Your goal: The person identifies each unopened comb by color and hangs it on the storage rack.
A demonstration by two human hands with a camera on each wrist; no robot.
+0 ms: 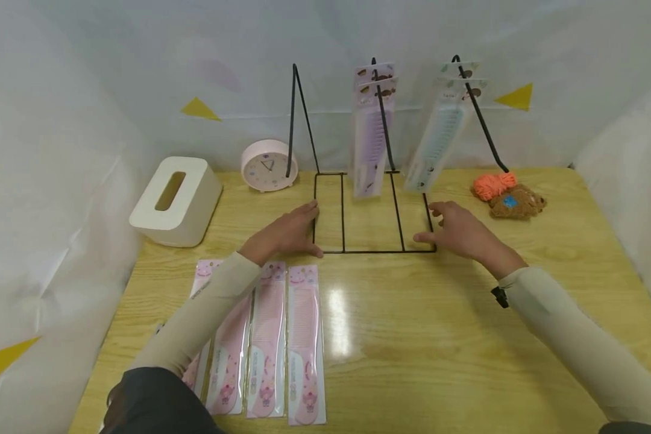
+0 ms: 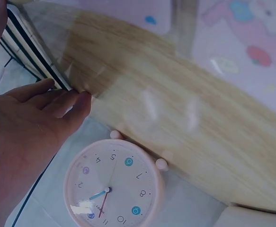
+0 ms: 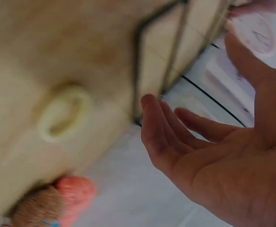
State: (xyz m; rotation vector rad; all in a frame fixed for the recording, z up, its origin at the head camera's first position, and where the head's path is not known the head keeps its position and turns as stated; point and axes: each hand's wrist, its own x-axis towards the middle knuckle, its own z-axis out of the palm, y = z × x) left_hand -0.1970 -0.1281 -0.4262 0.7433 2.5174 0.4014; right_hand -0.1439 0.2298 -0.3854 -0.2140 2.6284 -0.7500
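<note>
ITEM: black wire rack (image 1: 371, 250), upright on desk (image 1: 445, 337), centre-rear. Flat rectangular base frame lies on the wood, long axis running L–R across the person; three slanted prongs rise behind.

L hand (image 1: 287, 232): at base's L edge, fingers straight & relaxed, tips touching or just beside the L side wire; holds nothing. L wrist view agrees: fingertips (image 2: 76, 101) against the dark wire, palm open.

R hand (image 1: 461, 229): at base's R front corner, fingers spread & loose, thumb near the front bar; not curled round anything. Contact w/ wire can't be confirmed; R wrist view blurred, shows open palm just beside the frame corner.

Key relation: rack sits between both hands, each about equally near its own end; rack lies inward of each palm.

On rack: lilac comb pack (image 1: 373, 129) on mid prong; pale blue comb pack (image 1: 439, 141) on R prong; L prong bare.

Also on desk: pink comb packs (image 1: 273, 343), row at front-L, long axes front–back; pink clock (image 1: 268, 166); cream tissue box (image 1: 176, 199); orange and brown yarn (image 1: 507, 193) rear-R.
</note>
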